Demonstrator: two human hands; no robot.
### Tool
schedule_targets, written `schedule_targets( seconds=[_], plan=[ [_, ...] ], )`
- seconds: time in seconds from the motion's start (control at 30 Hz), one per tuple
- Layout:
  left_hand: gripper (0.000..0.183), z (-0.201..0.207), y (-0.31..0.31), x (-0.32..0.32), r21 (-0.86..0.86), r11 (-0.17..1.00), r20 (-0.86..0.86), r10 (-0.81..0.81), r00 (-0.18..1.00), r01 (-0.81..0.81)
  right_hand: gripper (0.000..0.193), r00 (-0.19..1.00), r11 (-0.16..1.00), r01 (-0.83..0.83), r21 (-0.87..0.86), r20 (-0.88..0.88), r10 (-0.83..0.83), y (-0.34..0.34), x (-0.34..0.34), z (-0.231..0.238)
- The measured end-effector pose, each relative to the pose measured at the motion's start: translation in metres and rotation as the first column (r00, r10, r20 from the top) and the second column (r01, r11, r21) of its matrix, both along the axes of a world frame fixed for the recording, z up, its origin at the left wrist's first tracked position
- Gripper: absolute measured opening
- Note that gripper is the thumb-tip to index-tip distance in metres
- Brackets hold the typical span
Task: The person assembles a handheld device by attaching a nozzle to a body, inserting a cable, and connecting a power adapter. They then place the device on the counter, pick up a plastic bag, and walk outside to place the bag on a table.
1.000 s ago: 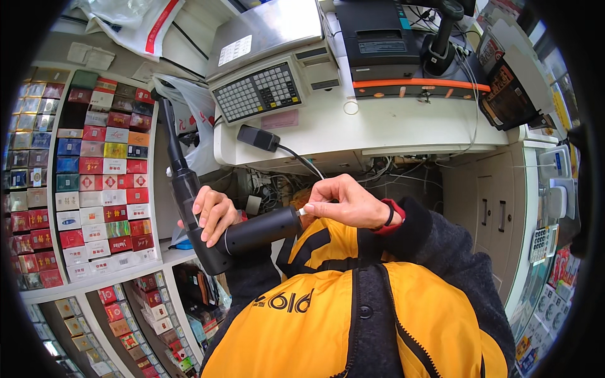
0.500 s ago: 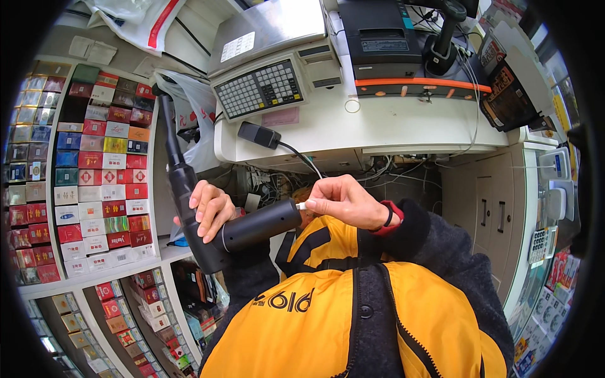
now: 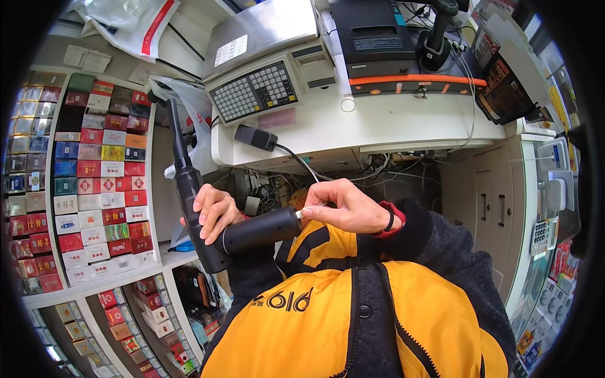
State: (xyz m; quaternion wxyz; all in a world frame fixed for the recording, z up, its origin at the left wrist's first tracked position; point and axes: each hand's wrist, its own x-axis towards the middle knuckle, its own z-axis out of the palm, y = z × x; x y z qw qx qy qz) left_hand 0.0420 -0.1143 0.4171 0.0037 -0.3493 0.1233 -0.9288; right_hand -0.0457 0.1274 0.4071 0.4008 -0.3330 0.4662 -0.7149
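A black handheld vacuum cleaner (image 3: 261,230), with a long narrow nozzle pointing away to the upper left, lies across my lap area. My left hand (image 3: 216,213) is wrapped round its body near the join with the handle. At the handle's free end, my right hand (image 3: 343,206) pinches a small white cable plug (image 3: 299,215) between thumb and fingers. The plug touches the end of the handle; how deep it sits cannot be made out. A black box-shaped power adapter (image 3: 255,137) rests at the counter's front edge, its dark cable running down toward my right hand.
A white counter (image 3: 391,120) ahead carries a scale with a keypad (image 3: 255,91), a black printer (image 3: 372,47) and a scanner on a stand (image 3: 435,41). Shelves of small boxes (image 3: 101,183) stand left. Loose cables (image 3: 378,167) hang below the counter; a white cabinet (image 3: 485,195) is at right.
The view has shifted slightly. Both hands keep their grips on the vacuum cleaner and the plug, with the plug still at the handle's end.
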Motion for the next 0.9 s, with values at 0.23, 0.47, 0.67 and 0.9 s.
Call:
schedule_targets(
  seconds=[0.23,0.47,0.67,0.9],
  plan=[
    [0.038,-0.002,0.001,-0.002,-0.012,0.996,0.118,0.090,0.989,-0.089,0.019,0.926,0.977,0.214,0.000,-0.320,-0.202,-0.004,-0.013,-0.009],
    [0.054,-0.001,0.014,-0.005,-0.109,0.988,0.466,0.151,0.872,-0.112,0.027,0.845,0.959,0.270,0.089,-0.498,-0.192,0.000,-0.020,-0.015],
    [0.058,0.018,0.009,-0.019,-0.228,0.973,0.662,0.182,0.727,-0.037,0.039,0.885,0.970,0.169,0.177,-0.460,-0.070,0.004,-0.027,-0.017],
    [0.054,0.023,0.010,-0.037,-0.241,0.970,0.779,0.200,0.595,-0.010,0.056,0.862,0.963,0.239,0.125,-0.484,-0.151,0.003,-0.027,-0.027]
  ],
)
